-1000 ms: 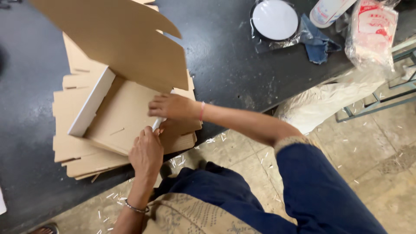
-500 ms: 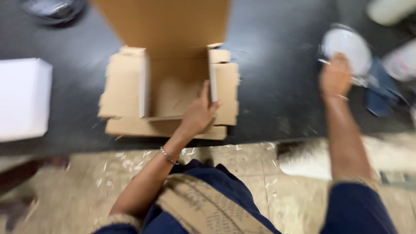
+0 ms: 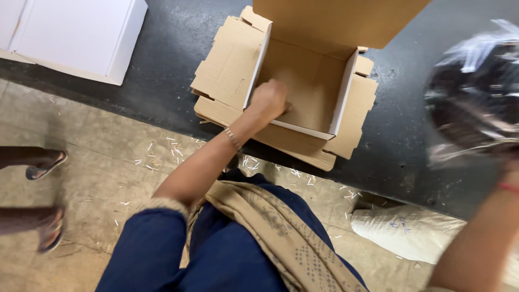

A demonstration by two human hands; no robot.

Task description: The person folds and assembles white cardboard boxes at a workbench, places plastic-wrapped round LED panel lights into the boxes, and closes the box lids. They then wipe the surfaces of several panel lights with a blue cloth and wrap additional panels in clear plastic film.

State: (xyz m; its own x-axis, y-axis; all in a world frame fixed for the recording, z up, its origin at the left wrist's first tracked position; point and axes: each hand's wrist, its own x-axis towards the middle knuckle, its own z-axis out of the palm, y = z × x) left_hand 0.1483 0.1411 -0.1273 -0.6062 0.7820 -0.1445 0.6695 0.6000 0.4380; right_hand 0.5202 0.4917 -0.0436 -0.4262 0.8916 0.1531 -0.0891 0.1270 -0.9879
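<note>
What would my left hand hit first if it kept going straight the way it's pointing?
Most likely the brown inside floor of the open cardboard box: the left hand reaches over its near white wall, fingers aimed inward. Depth is unclear; it may already touch.

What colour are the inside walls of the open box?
White inside walls, on a brown cardboard box; head view shows it.

An open brown cardboard box (image 3: 308, 92) with white inner walls sits at twelve o'clock on the dark tabletop (image 3: 162, 65), atop flattened cardboard blanks (image 3: 227, 65). A closed white box (image 3: 70, 35) lies at ten o'clock. A blurred clear-plastic-wrapped dark round package (image 3: 476, 97) hangs at three o'clock.
</note>
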